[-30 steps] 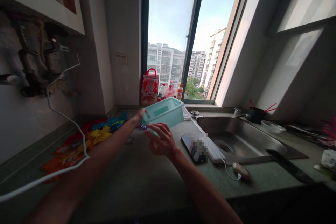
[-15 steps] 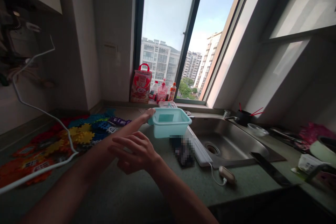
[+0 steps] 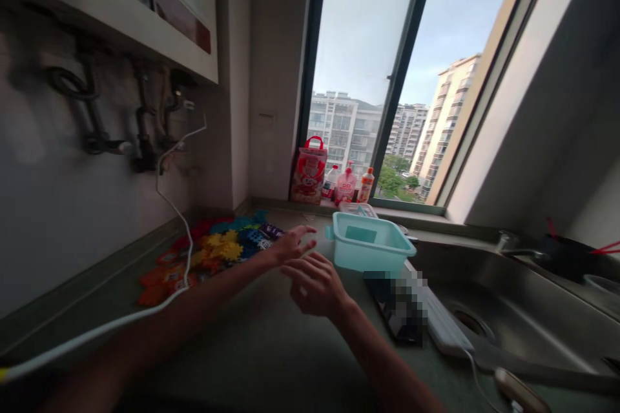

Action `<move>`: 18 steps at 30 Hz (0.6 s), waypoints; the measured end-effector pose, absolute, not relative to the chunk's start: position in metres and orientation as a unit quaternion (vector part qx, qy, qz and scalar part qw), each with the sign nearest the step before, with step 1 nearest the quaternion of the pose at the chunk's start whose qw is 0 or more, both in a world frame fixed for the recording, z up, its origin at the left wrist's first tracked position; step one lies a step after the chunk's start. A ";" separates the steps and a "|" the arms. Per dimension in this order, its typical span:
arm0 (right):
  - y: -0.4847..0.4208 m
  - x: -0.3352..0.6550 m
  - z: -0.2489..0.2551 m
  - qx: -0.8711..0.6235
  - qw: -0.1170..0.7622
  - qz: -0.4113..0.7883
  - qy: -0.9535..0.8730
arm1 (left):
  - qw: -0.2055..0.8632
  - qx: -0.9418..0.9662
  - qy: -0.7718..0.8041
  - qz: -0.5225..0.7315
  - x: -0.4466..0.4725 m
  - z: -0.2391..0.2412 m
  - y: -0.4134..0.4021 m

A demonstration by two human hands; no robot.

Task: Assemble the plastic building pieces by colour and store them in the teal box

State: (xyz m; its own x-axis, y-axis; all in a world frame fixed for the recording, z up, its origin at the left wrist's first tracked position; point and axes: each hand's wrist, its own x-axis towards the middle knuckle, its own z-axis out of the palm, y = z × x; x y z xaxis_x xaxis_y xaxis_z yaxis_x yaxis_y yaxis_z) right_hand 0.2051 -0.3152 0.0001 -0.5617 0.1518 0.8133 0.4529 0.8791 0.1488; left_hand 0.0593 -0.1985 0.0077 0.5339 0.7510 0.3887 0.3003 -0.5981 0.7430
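My left hand (image 3: 293, 245) is over the counter, just left of a light teal plastic basin (image 3: 371, 262). Its thumb and fingers are spread, with nothing between them, and a gap separates them from the basin. My right hand (image 3: 317, 285) hovers nearer to me, its fingers loosely bent and holding nothing that I can see. A heap of gear-shaped plastic pieces (image 3: 225, 246) in orange, yellow, blue, purple and red lies to the left of my hands. A dark flat device (image 3: 382, 300), partly blurred out, rests in front of the basin.
A white power strip (image 3: 448, 329) lies along the steel sink (image 3: 533, 329) on the right. A white cable (image 3: 188, 239) hangs across the left side. On the windowsill stand a red bag (image 3: 310, 174), a pink pump bottle (image 3: 345, 186) and other bottles.
My left hand has let go of the basin's left edge and drawn back from it. The view has turned left, showing more of the wall heater. My right hand stays near the left forearm.
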 end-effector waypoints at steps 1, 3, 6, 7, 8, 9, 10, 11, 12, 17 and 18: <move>-0.314 0.207 -0.001 -0.188 0.426 -0.153 -0.872 | 0.259 0.855 0.307 0.328 0.037 0.004 -0.211; -0.309 0.210 -0.005 -0.231 0.399 -0.102 -0.882 | 0.107 0.919 0.288 0.246 -0.003 -0.007 -0.230; -0.296 0.213 -0.017 -0.307 0.355 -0.029 -0.882 | -0.056 0.936 0.307 0.164 -0.042 -0.025 -0.240; -0.290 0.214 -0.023 -0.336 0.341 -0.011 -0.878 | -0.071 0.931 0.323 0.155 -0.049 -0.031 -0.240; -0.285 0.216 -0.029 -0.364 0.330 0.003 -0.871 | -0.078 0.926 0.336 0.151 -0.053 -0.035 -0.238; -0.279 0.218 -0.035 -0.390 0.322 0.014 -0.862 | -0.080 0.923 0.347 0.149 -0.055 -0.039 -0.236; -0.273 0.220 -0.042 -0.414 0.315 0.025 -0.854 | -0.079 0.921 0.352 0.147 -0.055 -0.041 -0.233; -0.267 0.223 -0.048 -0.436 0.308 0.036 -0.845 | -0.075 0.921 0.354 0.146 -0.055 -0.042 -0.231; -0.263 0.227 -0.053 -0.456 0.302 0.047 -0.836 | -0.071 0.922 0.352 0.147 -0.054 -0.043 -0.228; -0.249 0.244 -0.065 -0.523 0.270 0.112 -0.801 | -0.051 0.921 0.349 0.164 -0.057 -0.043 -0.218; -0.249 0.246 -0.064 -0.528 0.265 0.123 -0.797 | -0.047 0.920 0.352 0.166 -0.058 -0.043 -0.215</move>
